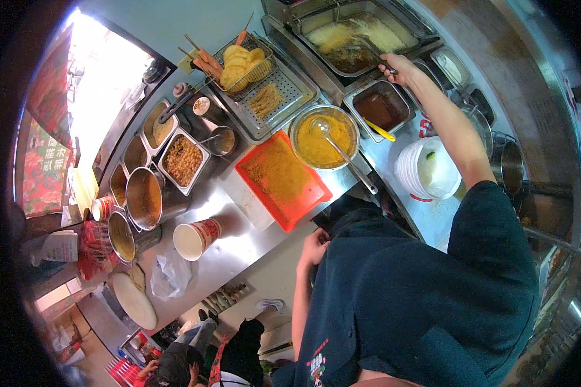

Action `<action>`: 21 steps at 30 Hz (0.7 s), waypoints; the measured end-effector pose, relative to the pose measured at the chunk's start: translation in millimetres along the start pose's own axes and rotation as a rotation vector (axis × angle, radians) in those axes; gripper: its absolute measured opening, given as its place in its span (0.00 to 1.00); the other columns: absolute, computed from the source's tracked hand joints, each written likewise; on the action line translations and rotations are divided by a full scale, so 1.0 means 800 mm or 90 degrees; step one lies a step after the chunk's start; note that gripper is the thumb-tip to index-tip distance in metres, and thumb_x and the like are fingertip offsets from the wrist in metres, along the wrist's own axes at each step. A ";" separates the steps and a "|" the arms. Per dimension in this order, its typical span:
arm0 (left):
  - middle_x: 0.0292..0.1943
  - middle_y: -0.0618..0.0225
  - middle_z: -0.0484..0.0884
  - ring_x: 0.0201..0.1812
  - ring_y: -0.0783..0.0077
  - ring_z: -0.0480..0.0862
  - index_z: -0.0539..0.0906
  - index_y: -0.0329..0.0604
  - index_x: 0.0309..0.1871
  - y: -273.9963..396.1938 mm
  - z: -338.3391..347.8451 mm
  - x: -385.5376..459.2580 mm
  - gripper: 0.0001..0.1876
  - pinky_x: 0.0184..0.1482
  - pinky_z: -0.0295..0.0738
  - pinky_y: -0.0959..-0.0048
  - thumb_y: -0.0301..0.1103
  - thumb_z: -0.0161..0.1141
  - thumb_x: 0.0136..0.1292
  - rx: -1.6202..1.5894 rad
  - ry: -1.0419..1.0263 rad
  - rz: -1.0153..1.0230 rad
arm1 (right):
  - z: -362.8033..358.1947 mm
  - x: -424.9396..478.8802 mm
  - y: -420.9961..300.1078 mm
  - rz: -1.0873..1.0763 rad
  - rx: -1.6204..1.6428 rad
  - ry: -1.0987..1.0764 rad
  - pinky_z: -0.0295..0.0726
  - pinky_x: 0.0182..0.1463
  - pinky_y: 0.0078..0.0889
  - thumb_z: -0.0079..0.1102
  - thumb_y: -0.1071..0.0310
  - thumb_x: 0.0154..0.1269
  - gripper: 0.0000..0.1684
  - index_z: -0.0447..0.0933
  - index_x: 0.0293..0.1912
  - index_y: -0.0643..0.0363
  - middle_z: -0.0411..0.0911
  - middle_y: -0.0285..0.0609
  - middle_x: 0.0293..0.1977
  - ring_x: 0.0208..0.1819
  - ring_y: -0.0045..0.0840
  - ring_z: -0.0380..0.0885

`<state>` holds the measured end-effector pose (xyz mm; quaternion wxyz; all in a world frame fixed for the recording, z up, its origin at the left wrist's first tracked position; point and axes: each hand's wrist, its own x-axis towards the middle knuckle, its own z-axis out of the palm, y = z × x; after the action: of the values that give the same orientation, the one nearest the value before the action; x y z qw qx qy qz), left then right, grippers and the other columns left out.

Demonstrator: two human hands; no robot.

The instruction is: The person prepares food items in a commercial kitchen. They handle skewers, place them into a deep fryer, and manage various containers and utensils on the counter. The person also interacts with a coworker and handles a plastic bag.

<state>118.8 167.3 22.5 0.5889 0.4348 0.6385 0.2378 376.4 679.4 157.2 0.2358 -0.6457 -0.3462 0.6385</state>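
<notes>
My right hand (399, 68) grips the dark handle of a utensil (368, 46), which reaches into bubbling oil in the deep fryer (327, 63). The submerged end is hard to make out. My left hand (314, 247) hangs beside my dark shirt with its fingers curled; whether it holds anything is hidden. Between fryer and counter stands a square pan of dark sauce (377, 104) with a yellow-handled tool (380, 130) on its rim. A steel bowl of yellow batter (314, 128) holds a ladle (346, 157). Beside it lies an orange tray of yellowish crumbs (281, 169).
A perforated draining tray (290, 101) carries a wire basket (261, 70) of fried rounds and skewered sausages. Steel pans of toppings (184, 159), pots (145, 198) and a paper cup (196, 239) occupy the counter. White bowls (426, 167) are stacked at right. Other people (184, 360) are at the bottom.
</notes>
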 end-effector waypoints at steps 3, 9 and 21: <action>0.23 0.64 0.77 0.27 0.77 0.73 0.79 0.36 0.34 -0.006 0.000 0.001 0.14 0.31 0.70 0.73 0.38 0.65 0.56 0.001 -0.002 -0.006 | -0.014 0.017 0.003 0.024 0.025 0.038 0.61 0.13 0.16 0.46 0.59 0.74 0.08 0.65 0.44 0.52 0.71 0.32 0.22 0.17 0.13 0.68; 0.20 0.61 0.75 0.24 0.73 0.73 0.77 0.35 0.34 0.010 -0.001 -0.005 0.13 0.28 0.69 0.70 0.34 0.64 0.50 0.007 0.023 0.000 | -0.012 0.046 -0.005 0.011 0.076 0.057 0.62 0.14 0.16 0.47 0.62 0.73 0.09 0.65 0.47 0.54 0.73 0.34 0.24 0.18 0.14 0.69; 0.22 0.62 0.76 0.26 0.73 0.74 0.77 0.36 0.36 -0.002 0.003 -0.010 0.12 0.31 0.69 0.71 0.33 0.64 0.53 -0.009 0.020 -0.029 | 0.008 -0.007 -0.002 0.084 0.339 0.024 0.60 0.14 0.17 0.44 0.57 0.74 0.14 0.67 0.38 0.59 0.72 0.32 0.20 0.14 0.14 0.66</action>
<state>119.9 159.0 25.2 0.5873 0.4117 0.6557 0.2357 370.0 675.3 161.2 0.3616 -0.5938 -0.1193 0.7088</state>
